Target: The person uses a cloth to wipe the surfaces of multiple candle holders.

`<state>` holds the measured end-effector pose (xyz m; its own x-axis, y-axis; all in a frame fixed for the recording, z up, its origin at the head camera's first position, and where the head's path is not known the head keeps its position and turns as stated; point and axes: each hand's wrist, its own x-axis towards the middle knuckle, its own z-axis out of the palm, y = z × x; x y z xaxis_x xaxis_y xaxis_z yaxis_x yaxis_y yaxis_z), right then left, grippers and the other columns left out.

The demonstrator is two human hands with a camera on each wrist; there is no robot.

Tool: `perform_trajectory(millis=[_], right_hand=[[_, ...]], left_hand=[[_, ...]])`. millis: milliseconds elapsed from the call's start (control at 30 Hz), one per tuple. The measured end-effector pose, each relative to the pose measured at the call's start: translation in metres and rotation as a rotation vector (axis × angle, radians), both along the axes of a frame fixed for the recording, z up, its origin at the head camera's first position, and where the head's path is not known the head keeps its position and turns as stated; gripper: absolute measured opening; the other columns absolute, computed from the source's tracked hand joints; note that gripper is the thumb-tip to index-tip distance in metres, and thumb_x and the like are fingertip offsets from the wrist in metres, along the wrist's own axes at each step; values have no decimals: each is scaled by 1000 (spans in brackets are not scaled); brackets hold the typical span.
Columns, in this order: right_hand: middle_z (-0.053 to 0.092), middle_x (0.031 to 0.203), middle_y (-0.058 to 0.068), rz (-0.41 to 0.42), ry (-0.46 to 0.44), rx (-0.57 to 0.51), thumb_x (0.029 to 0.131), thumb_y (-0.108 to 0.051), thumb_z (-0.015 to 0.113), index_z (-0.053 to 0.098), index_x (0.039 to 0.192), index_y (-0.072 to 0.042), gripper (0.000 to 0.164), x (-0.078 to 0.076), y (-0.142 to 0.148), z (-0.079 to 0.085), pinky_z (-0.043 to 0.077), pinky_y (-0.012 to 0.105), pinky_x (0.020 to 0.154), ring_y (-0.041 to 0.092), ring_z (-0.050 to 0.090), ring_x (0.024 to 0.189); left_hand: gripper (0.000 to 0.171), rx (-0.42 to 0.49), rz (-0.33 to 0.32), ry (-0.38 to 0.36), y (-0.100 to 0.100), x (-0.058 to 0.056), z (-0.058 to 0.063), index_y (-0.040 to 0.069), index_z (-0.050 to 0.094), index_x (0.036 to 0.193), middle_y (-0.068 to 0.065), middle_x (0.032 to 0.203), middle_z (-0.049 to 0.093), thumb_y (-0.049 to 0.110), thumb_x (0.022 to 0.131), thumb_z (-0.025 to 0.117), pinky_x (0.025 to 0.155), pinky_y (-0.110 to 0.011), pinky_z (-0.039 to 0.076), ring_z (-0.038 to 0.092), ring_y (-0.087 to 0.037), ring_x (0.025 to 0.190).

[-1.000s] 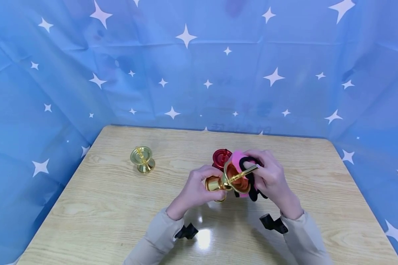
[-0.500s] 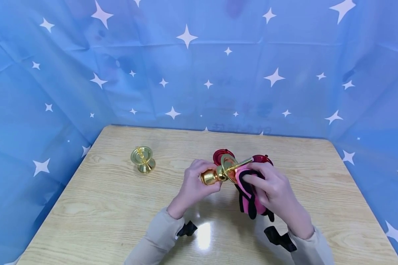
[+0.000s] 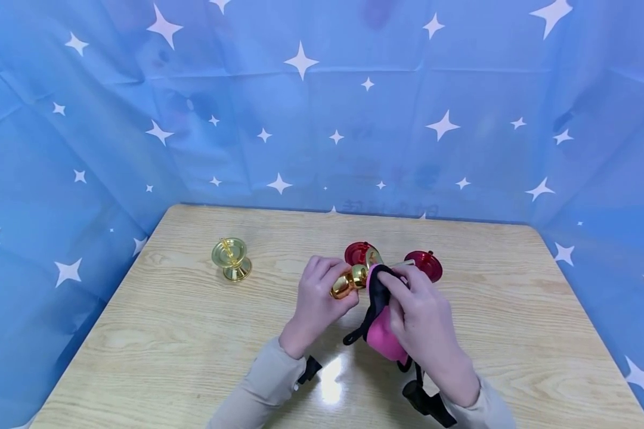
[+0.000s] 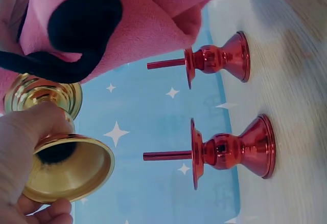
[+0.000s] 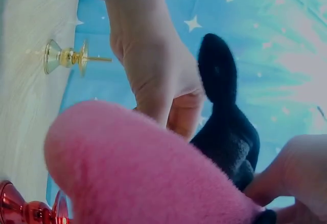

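Observation:
My left hand [image 3: 321,298] grips a gold candlestick [image 3: 349,282] by its stem and base, tilted on its side above the table. In the left wrist view the hollow underside of the candlestick's base [image 4: 76,170] shows. My right hand [image 3: 424,316] pinches a fuzzy pink cloth with black trim and hanging black lobes [image 3: 385,336]. The cloth is over the dish end of the candlestick and hides most of it. Only a sliver of dish and the tip of the spike show past it.
Two red candlesticks [image 3: 361,252] [image 4: 219,60] stand upright behind my hands, their dishes partly hidden in the head view. Another gold candlestick [image 3: 233,259] stands upright at the left of the wooden table [image 3: 166,333]. A blue star-printed curtain [image 3: 322,107] hangs behind.
My right hand has drawn the cloth left and onto the candlestick's dish, covering it. The candlestick has turned slightly in my left hand. The right-hand red candlestick has come into sight.

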<state>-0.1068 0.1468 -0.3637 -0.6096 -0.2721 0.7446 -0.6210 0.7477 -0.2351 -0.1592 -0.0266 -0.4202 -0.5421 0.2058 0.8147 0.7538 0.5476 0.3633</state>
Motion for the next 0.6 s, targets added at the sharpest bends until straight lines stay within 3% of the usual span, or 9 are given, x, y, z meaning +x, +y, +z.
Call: perform_trajectory(millis=[200,300,333,433,533,600], right_hand=[[61,96,16,19,-13,5,72,9,47,70,95,-2,34,0,4,-6,52,44,61,30,59,85],[62,96,17,34,38,-43,72,9,47,71,93,-1,33,-5,9,-14,50,41,61,31,59,84],[62,97,18,41,40,-85,73,10,46,70,92,1,32,-7,11,-18,51,36,63,31,60,84],[62,95,20,60,11,-294,74,16,48,68,91,6,28,-17,15,-31,46,22,62,22,58,77],[63,89,7,71,-159,-613,78,20,53,64,94,10,22,-25,16,-41,41,11,60,9,54,70],[62,85,0,104,-300,-850,82,17,55,63,96,7,18,-28,14,-43,41,13,56,4,51,67]], left_hand=[[32,60,-30,-45,-2,-1,-1,3,69,89,-7,90,64,8,59,76,71,-28,47,53,-21,83],[32,100,-53,-85,-2,-2,0,2,69,89,-8,89,65,8,59,76,70,-28,48,54,-21,83],[32,120,-62,-105,-2,-3,0,2,70,89,-8,89,65,8,58,76,70,-28,48,54,-21,83],[32,207,-109,-179,0,-2,1,1,70,89,-8,89,66,8,59,76,69,-27,47,55,-21,83],[31,295,-166,-285,4,0,4,2,70,89,-8,90,68,7,60,76,69,-27,47,56,-22,84],[30,334,-202,-360,8,3,6,2,71,90,-9,91,69,6,61,77,70,-26,47,58,-23,86]])
